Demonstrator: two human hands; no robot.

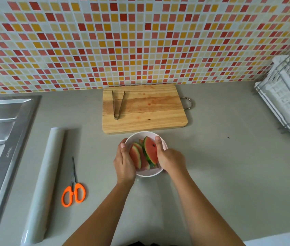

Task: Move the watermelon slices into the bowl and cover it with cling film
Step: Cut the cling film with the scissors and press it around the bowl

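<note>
A white bowl (pixel 140 136) stands on the grey counter just in front of the wooden cutting board (pixel 146 110). Several watermelon slices (pixel 150 150) lean inside it, red flesh and green rind showing. My left hand (pixel 123 162) grips the bowl's left rim, and my right hand (pixel 169 157) grips its right rim with the thumb over the edge. A roll of cling film (pixel 46 176) lies lengthwise on the counter to the left. Whether any film covers the bowl I cannot tell.
Metal tongs (pixel 118 104) lie on the board's left part. Orange-handled scissors (pixel 74 185) rest between the roll and the bowl. A steel sink (pixel 0 139) fills the left edge. A white dish rack (pixel 286 98) stands at the far right. A tiled wall rises behind.
</note>
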